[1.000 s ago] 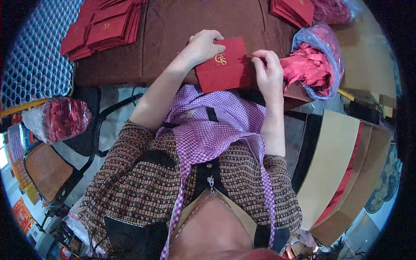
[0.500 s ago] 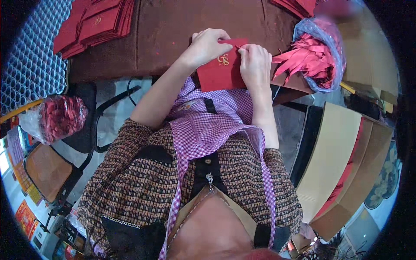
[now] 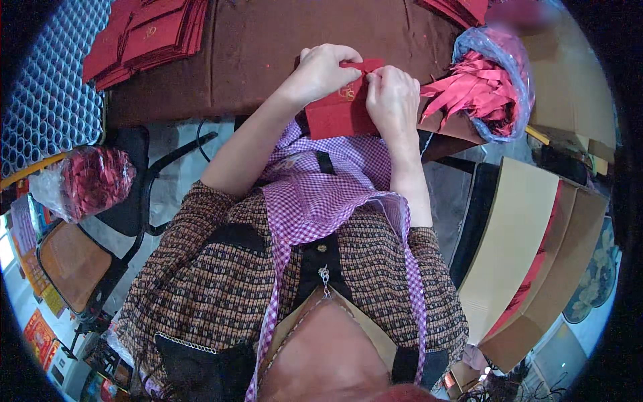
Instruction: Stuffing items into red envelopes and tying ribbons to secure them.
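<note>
A red paper envelope (image 3: 341,122) with a gold emblem lies at the table's near edge, its lower part over my lap. My left hand (image 3: 327,71) is at its upper left, thumb and forefinger closed on a red ribbon (image 3: 367,65) along the top. Opposite it, my right hand (image 3: 394,90) pinches the ribbon at the upper right. The fingers partly cover the ribbon, so whether it is tied cannot be made out. Beside my right hand, a clear bluish plastic bag (image 3: 524,110) spills loose red ribbons (image 3: 477,84).
Stacked red envelopes (image 3: 151,37) occupy the brown-covered table (image 3: 248,33) at far left; another stack (image 3: 462,10) is at far right. A wrapped red bundle (image 3: 100,181) sits on a chair at left. On the right stands an open carton (image 3: 512,248) with red pieces inside.
My right hand has shifted slightly left and up, closer to my left hand. The ribbon along the envelope's top is drawn up more, and the envelope's lower edge has risen slightly.
</note>
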### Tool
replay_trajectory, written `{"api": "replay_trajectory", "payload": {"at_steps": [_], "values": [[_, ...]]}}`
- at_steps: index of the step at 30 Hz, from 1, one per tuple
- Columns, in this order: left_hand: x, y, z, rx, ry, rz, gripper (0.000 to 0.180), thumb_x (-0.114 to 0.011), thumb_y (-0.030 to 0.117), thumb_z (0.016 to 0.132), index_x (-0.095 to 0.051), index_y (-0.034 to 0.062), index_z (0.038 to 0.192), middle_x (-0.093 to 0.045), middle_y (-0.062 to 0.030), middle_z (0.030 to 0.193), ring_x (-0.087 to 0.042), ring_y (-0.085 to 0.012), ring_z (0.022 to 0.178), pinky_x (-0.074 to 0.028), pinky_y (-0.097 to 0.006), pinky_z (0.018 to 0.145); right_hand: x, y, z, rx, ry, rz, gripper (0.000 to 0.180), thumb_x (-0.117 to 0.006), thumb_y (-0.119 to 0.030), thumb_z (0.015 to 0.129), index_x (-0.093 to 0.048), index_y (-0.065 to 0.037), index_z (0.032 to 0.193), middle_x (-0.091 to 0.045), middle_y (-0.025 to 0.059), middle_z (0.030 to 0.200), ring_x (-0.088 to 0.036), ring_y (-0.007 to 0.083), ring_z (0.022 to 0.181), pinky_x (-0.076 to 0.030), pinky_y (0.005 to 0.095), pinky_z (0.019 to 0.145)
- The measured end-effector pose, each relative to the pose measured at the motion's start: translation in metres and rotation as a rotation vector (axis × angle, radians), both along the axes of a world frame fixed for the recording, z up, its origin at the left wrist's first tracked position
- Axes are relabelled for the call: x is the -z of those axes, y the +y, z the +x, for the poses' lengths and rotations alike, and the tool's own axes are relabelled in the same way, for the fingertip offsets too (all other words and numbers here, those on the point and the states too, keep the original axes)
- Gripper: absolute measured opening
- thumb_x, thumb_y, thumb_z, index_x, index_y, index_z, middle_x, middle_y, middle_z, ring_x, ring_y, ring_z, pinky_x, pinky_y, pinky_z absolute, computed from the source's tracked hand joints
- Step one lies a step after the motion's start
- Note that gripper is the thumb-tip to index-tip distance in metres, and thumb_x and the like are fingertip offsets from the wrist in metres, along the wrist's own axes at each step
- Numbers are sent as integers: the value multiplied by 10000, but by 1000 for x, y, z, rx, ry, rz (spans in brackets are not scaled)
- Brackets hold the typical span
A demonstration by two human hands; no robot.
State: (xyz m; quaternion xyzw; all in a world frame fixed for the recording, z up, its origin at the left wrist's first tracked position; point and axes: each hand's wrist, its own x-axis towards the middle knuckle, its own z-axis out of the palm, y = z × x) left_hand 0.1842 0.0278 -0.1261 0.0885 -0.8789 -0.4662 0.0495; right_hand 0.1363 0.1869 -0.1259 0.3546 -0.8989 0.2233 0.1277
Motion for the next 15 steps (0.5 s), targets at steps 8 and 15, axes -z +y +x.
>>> {"api": "replay_trajectory", "payload": {"at_steps": [8,15], "values": [[5,2,-1,-13,83,-37,264,-666,149,762,-674,17,990,-681,-176,925,-670,-264,884,-508,-344,822,3,-7,-1,-26,80,-33,157,-608,-155,796,-587,-21,717,-615,168,671,-609,341,665,-435,472,634],[7,0,-2,23,100,13,247,-641,115,771,-663,-12,982,-677,-179,940,-665,-255,886,-506,-337,816,0,-10,-1,62,-169,-154,160,-600,-151,810,-592,-28,706,-632,171,698,-631,348,706,-473,467,668]]}}
